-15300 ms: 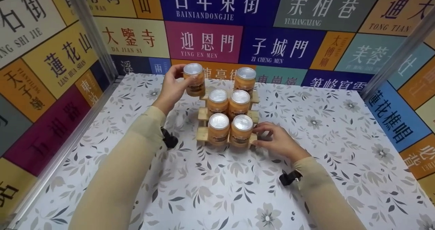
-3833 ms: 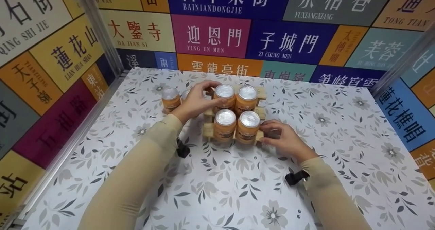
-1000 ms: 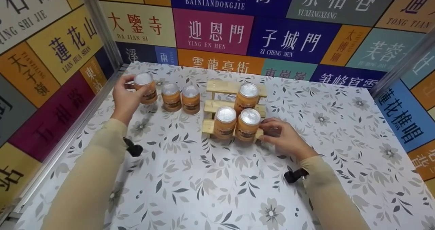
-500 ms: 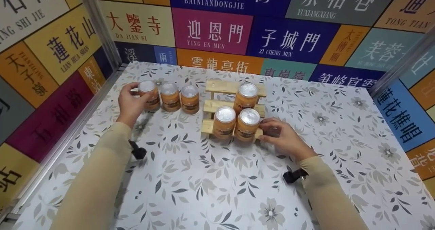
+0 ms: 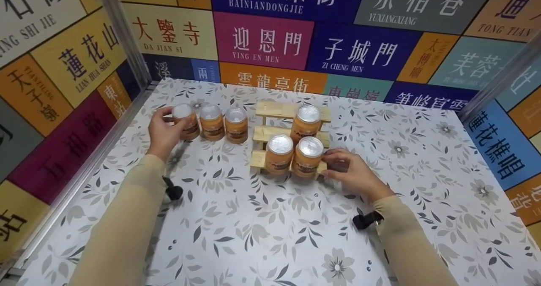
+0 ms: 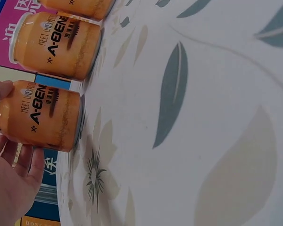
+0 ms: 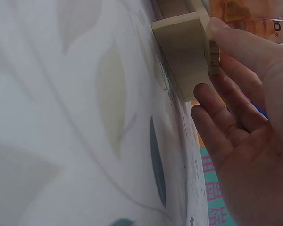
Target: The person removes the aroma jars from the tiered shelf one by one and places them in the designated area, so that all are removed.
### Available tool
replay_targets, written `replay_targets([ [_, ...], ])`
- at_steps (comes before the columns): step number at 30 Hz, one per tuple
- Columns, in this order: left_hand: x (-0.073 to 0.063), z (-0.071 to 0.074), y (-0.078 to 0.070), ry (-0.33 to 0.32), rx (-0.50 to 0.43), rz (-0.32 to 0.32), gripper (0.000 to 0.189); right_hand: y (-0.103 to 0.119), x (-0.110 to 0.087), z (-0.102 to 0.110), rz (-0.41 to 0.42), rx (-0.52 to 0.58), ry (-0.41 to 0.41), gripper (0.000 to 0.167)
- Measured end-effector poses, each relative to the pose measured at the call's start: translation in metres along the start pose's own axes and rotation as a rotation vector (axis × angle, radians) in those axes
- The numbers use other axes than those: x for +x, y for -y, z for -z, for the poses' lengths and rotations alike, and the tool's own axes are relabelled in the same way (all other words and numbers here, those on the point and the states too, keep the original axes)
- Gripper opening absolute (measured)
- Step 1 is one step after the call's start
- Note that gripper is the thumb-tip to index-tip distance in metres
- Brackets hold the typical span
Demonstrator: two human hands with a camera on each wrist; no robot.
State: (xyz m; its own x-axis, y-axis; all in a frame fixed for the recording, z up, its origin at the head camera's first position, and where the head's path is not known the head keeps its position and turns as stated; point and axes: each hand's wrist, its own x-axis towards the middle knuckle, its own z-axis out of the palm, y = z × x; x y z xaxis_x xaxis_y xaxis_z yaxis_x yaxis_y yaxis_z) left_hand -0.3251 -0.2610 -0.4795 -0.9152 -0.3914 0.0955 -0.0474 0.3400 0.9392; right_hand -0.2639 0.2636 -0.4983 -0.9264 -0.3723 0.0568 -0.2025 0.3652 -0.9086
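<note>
Holding the leftmost orange can (image 5: 186,123), my left hand (image 5: 164,134) has its thumb on the near side and its fingers round the far side. That can (image 6: 40,117) stands upright on the table beside two like cans (image 5: 212,125). My right hand (image 5: 353,170) pinches the right end of the lowest step of a three-step wooden rack (image 5: 277,108). In the right wrist view the thumb lies on the board (image 7: 205,33), with a finger against its other face. On the rack, two cans (image 5: 279,157) fill the front step and one can (image 5: 307,123) stands on the right behind them.
The table (image 5: 253,235) wears a white leaf-patterned cover. Panels with Chinese lettering (image 5: 266,41) stand along its back and sides, with a metal post (image 5: 127,36) at the left corner. Black straps (image 5: 173,189) circle both wrists.
My left hand has taken a can from the rack, carried it left and lowered it at the row's left end. Earlier, two other cans went to the table. The right hand keeps its grip.
</note>
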Motion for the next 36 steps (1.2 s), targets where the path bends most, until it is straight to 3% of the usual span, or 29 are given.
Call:
replay_targets([
  [5, 0.000, 0.000, -0.002, 0.022, -0.025, -0.008, 0.069, 0.002, -0.001, 0.003, -0.015, 0.009, -0.001, 0.036],
  [8, 0.001, 0.000, -0.007, 0.018, 0.002, -0.055, 0.073, 0.002, 0.000, 0.004, -0.019, 0.016, 0.000, 0.036],
  [14, 0.000, -0.003, -0.029, -0.012, 0.239, -0.314, 0.066, 0.000, 0.001, 0.003, -0.015, 0.008, 0.012, 0.037],
  [16, -0.001, -0.007, -0.038, -0.019, 0.267, -0.385, 0.063, 0.000, 0.001, 0.003, -0.009, 0.002, 0.011, 0.037],
  [18, -0.003, -0.013, -0.047, -0.010, 0.268, -0.415, 0.061, 0.000, 0.000, 0.002, -0.008, 0.003, 0.008, 0.036],
  [26, -0.027, -0.046, -0.079, 0.092, 0.201, -0.505, 0.058, -0.001, 0.000, 0.001, 0.002, 0.002, -0.002, 0.036],
  [31, -0.044, -0.072, -0.098, 0.205, 0.153, -0.566, 0.059, 0.000, -0.001, 0.001, 0.006, -0.003, -0.012, 0.037],
  [36, -0.060, -0.093, -0.112, 0.293, 0.143, -0.584, 0.057, 0.002, 0.000, 0.001, -0.017, -0.001, -0.003, 0.039],
])
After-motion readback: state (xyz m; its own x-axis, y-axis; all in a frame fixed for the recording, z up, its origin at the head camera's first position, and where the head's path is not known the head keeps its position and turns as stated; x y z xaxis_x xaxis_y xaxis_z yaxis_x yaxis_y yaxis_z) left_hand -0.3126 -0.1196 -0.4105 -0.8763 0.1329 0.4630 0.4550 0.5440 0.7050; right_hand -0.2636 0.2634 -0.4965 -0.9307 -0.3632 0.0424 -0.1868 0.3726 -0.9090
